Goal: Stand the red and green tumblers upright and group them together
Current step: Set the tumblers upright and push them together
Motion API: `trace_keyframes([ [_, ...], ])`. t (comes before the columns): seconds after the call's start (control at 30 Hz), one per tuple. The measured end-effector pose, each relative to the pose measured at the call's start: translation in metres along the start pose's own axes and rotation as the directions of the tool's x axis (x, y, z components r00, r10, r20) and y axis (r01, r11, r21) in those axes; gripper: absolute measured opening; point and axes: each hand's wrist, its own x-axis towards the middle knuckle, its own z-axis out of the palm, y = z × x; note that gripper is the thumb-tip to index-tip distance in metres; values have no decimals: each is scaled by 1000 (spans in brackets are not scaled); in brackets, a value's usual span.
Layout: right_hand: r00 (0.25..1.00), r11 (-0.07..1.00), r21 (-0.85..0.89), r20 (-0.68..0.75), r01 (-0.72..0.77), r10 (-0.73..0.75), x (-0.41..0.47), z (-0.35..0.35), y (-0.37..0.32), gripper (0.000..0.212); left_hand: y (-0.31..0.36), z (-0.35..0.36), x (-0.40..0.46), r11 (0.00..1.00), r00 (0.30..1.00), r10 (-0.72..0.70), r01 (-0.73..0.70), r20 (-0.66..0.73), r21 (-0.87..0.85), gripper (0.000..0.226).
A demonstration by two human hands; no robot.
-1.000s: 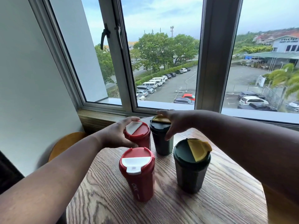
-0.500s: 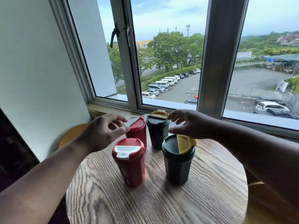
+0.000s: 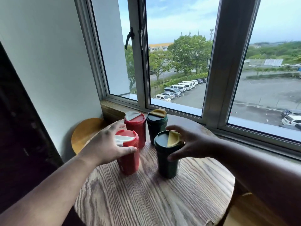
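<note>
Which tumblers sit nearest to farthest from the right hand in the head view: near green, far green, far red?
From the right hand:
1. Near green tumbler, under its spread fingers, at front right of the group.
2. Far green tumbler, just behind, by the window sill.
3. Far red tumbler, back left, beyond the far green one.

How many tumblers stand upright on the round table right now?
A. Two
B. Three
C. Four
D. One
C: two red tumblers and two green tumblers all stand upright on the table, the near pair under the left hand and right hand.
</note>
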Motion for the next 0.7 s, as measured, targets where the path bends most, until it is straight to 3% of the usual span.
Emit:
trace_keyframes([
  [0.1,997,999,-14,-72,41,-42,2,7,5,118,2,5,-3,1000,999,-22,22,-34,11,97],
  [0.27,975,996,30,-210,82,-74,9,21,4,95,8,7,1,999,998,-30,28,-52,-37,102],
  [0.5,923,998,-32,-381,51,-59,33,27,-1,121,7,8,22,997,1000,12,-13,-20,-78,103],
  [0.7,916,999,-37,-401,21,-34,46,30,1,121,4,14,34,989,995,104,-103,5,-110,104],
])
